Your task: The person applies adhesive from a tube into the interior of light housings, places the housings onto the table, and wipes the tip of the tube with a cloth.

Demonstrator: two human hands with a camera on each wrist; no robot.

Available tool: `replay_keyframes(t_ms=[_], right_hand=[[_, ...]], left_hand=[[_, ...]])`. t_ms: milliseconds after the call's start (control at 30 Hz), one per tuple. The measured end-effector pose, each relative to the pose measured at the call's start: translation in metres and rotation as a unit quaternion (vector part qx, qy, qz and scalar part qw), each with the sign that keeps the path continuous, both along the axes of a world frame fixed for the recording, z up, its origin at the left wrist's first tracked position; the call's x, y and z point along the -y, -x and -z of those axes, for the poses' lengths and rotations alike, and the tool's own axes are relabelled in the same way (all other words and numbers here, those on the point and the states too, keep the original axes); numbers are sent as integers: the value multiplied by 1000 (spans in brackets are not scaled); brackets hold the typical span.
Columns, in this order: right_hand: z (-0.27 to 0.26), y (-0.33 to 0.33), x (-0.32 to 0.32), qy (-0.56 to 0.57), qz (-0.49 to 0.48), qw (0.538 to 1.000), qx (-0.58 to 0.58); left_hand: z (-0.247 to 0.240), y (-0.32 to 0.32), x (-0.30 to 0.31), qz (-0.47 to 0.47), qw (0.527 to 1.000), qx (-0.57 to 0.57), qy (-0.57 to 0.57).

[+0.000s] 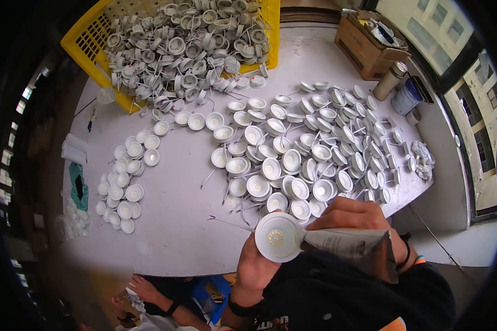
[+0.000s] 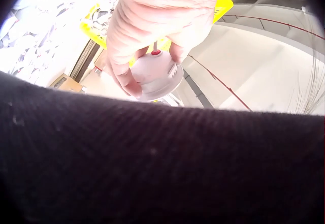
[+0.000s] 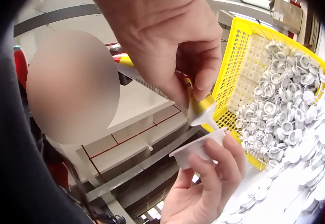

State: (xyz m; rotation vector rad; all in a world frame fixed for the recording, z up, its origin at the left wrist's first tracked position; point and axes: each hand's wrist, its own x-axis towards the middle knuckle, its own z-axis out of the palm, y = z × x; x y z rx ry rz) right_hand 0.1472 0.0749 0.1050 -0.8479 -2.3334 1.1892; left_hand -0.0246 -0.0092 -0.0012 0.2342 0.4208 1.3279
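Note:
My left hand (image 1: 258, 263) holds a round white lamp housing (image 1: 278, 237) by its sides, its open face with a ring of yellow dots turned up. In the left wrist view the fingers curl round the housing (image 2: 155, 76), whose back has a red spot. My right hand (image 1: 359, 216) grips a soft tube (image 1: 348, 246) with its nozzle at the housing's rim. The right wrist view shows the tube's yellow end and pale nozzle (image 3: 203, 116) pinched between thumb and fingers, the tip at the rim of the housing (image 3: 195, 150).
Many white lamp housings (image 1: 291, 160) cover the table (image 1: 176, 220), with a smaller group (image 1: 124, 194) at the left. Behind stands a yellow basket (image 1: 88, 41) full of parts. A cardboard box (image 1: 356, 47), a flask (image 1: 390, 81) and a tub (image 1: 407, 96) stand back right. Another person's hands (image 1: 144, 289) show below.

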Motion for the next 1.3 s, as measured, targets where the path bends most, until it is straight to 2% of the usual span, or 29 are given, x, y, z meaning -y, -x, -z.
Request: replay_keyframes(t_ms=[33, 100, 200, 233, 333, 367, 467, 533, 600, 633, 667, 733, 800, 833, 867, 933, 1067, 1100, 1167, 1200, 1233, 1267, 1300], right_hand=[[3, 0, 0, -2, 4, 1000, -4], [11, 2, 0, 40, -24, 997, -65], [10, 13, -1, 87, -33, 992, -89], [16, 19, 2, 71, -7, 989, -133], [18, 29, 2, 15, 15, 988, -156], [21, 30, -2, -62, 8, 991, -117], [26, 31, -2, -67, 61, 990, -111], [25, 32, -2, -51, 60, 990, -116], [24, 31, -1, -3, 80, 993, -86], [32, 30, -2, -61, 78, 988, -118], [33, 27, 0, -62, 65, 989, -121], [37, 27, 2, 181, 162, 959, -146], [50, 26, 4, 240, 221, 921, -210], [53, 26, 3, 253, 231, 912, -224], [55, 26, 4, 268, 245, 902, -235], [56, 27, 3, 299, 253, 889, -237], [64, 31, 1, 315, 234, 895, -211], [63, 33, 0, 319, 236, 896, -199], [65, 36, -3, 317, 244, 894, -202], [66, 37, -5, 317, 254, 891, -201], [67, 38, -7, 320, 270, 887, -193], [68, 39, -9, 319, 268, 889, -193], [68, 39, -12, 319, 271, 886, -199]], left_hand=[[0, -1, 0, -9, 999, 37, -5], [-1, -1, 0, -7, 999, 39, -3], [1, -4, 0, -8, 999, 40, 23], [2, -5, 1, -9, 998, 38, 47], [10, -9, 4, -15, 999, 44, 22], [7, -10, 2, -19, 999, 44, 25], [8, -9, 3, -24, 998, 56, 32], [11, -8, 6, -31, 997, 49, 51], [10, -8, 6, -35, 996, 43, 66], [10, -5, 6, -44, 996, 42, 64], [13, -1, 6, -31, 997, 21, 64], [21, 14, 2, -49, 997, -11, 52], [40, 36, 6, -80, 993, 42, 83], [58, 47, 9, -120, 983, -49, 132], [76, 63, 14, -147, 979, -58, 132], [114, 93, 22, -159, 920, -272, 232], [174, 144, 46, -187, 819, -381, 385], [179, 150, 49, -191, 819, -382, 383], [188, 162, 50, -200, 761, -458, 413], [201, 173, 52, -202, 762, -458, 411], [213, 186, 53, -116, 643, -630, 419], [225, 197, 53, -25, 491, -770, 407], [222, 201, 47, -29, 492, -769, 407]])
